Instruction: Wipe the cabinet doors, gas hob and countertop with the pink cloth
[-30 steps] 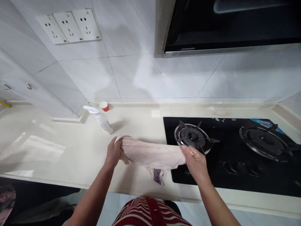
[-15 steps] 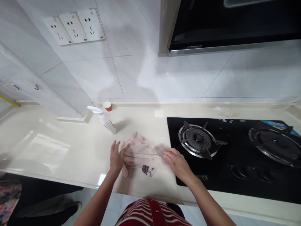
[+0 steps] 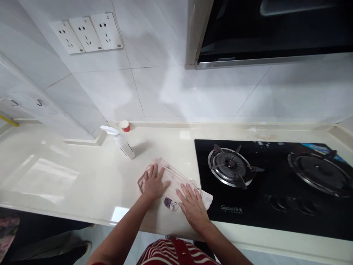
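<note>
A pale pink cloth (image 3: 171,177) lies on the cream countertop, its right corner lapping onto the edge of the black gas hob. My left hand (image 3: 154,183) rests flat on the cloth's left part, fingers spread. On its right part my right hand (image 3: 192,204) also lies flat, fingers stretched out and slightly apart. A purple label (image 3: 167,202) shows at the cloth's near edge, between the two hands. Beyond my left hand a white spray bottle (image 3: 123,144) stands on the counter.
The gas hob (image 3: 259,206) with two burners takes up the right side, under a black range hood (image 3: 275,33). A small red-and-white paper cup (image 3: 125,126) stands by the wall. Wall sockets (image 3: 86,33) are at upper left. Another person's dark-clothed legs (image 3: 41,235) show at lower left.
Both hands have moved inward from the cloth's sides and now press flat on top of it. The cloth is folded narrower, and its right corner reaches the hob.
</note>
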`<state>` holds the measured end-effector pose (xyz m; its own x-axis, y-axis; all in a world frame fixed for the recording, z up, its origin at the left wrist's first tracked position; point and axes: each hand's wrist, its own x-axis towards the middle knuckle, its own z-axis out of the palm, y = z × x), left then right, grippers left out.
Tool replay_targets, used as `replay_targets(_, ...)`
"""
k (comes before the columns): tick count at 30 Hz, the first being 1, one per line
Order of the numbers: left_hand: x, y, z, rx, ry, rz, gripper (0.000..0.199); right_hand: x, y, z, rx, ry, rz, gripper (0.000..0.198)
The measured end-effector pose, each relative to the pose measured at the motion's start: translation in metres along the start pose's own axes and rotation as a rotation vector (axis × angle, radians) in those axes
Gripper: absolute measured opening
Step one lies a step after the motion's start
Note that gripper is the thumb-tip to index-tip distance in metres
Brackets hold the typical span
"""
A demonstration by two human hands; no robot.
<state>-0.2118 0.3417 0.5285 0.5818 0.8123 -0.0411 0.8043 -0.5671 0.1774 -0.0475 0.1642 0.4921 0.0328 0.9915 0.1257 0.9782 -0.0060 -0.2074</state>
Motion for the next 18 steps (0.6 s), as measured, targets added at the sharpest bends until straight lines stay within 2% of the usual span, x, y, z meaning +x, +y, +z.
replay_targets(2, 0.009, -0.004, -0.004, -0.009, -0.019, -0.061, 0.08, -0.019, 0.002, -0.001, 0.014, -0.029, 0.009, 0.056)
replay_targets(6, 0.031, -0.005, -0.012, -0.022, -0.054, -0.088, 0.073, -0.034, 0.004, -0.01, 0.108, -0.134, 0.024, 0.052)
replay_targets(9, 0.04, 0.006, -0.014, -0.002, -0.074, -0.125, 0.076, -0.014, 0.008, -0.024, 0.186, -0.177, 0.105, 0.051)
replay_targets(11, 0.035, 0.02, -0.007, 0.044, -0.032, -0.127, 0.075, 0.011, 0.011, -0.032, 0.221, -0.178, 0.177, 0.055)
replay_targets(13, 0.021, 0.035, 0.005, 0.087, 0.049, -0.025, 0.067, 0.035, 0.014, -0.039, 0.262, -0.191, 0.227, 0.058)
replay_targets(15, 0.0, 0.047, 0.02, 0.093, 0.133, 0.134, 0.06, 0.052, 0.015, -0.043, 0.316, -0.224, 0.266, 0.06)
replay_targets(18, -0.035, 0.047, 0.035, 0.034, 0.228, 0.32, 0.062, 0.053, 0.011, -0.043, 0.376, -0.268, 0.289, 0.066)
